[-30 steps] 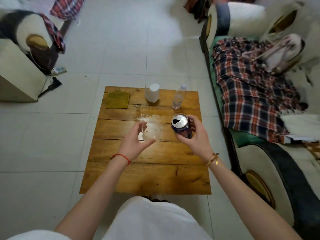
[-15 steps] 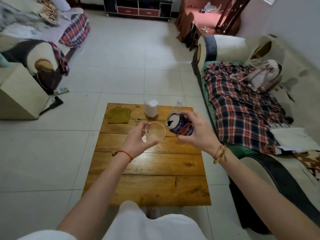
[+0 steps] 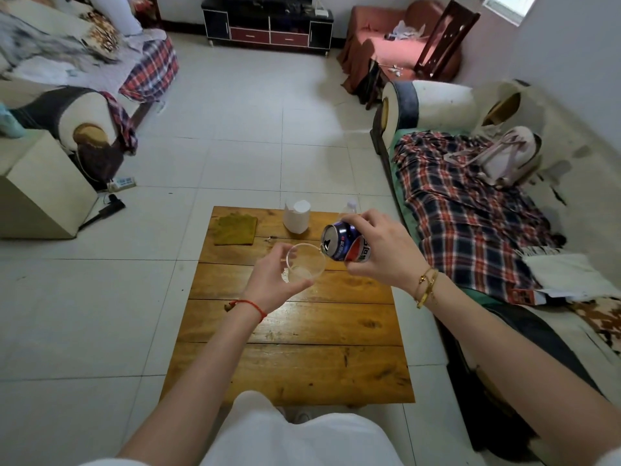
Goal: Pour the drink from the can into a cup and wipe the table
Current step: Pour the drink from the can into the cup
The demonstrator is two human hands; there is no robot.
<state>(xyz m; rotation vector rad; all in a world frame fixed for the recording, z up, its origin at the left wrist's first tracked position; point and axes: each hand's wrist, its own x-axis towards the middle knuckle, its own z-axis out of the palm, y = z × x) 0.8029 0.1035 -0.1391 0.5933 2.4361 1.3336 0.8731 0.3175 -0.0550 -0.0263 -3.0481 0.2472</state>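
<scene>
A white paper roll (image 3: 297,217) is stood upright at the far edge, with a clear plastic bottle (image 3: 349,209) near it. A pale backpack (image 3: 504,156) is laid on a plaid blanket (image 3: 463,210) covering the sofa (image 3: 433,99).

Single head-worn wide-angle view, looking forward and down.

Taken from above the wooden table (image 3: 289,334), close over the raised left hand (image 3: 268,284) and right hand (image 3: 383,253); tiled floor (image 3: 242,129) toward 12 o'clock, plaid-covered sofa (image 3: 470,210) at 3 o'clock. No second view to share ground.
</scene>
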